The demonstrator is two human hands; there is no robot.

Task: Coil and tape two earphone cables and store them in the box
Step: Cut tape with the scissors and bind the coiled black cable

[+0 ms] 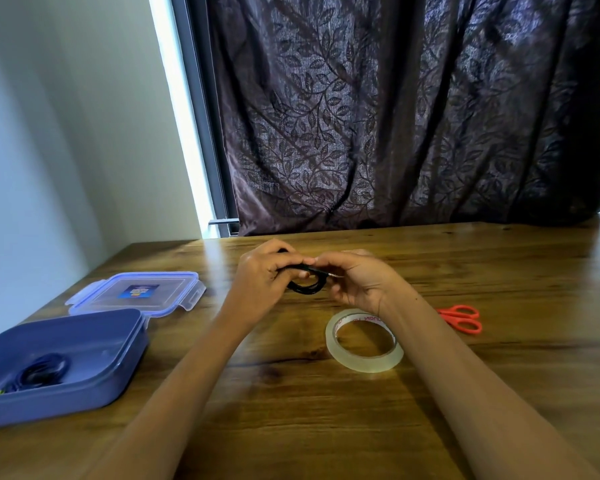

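Note:
A coiled black earphone cable hangs between both hands above the middle of the wooden table. My left hand grips the coil from the left. My right hand pinches the cable's plug end at the coil's top right. A second black coiled earphone cable lies inside the open blue box at the near left. A roll of clear tape lies flat just in front of my right wrist.
The box's clear lid with blue clips lies behind the box. Orange-handled scissors lie to the right of the tape, partly hidden by my right forearm. A dark leaf-patterned curtain hangs behind the table's far edge.

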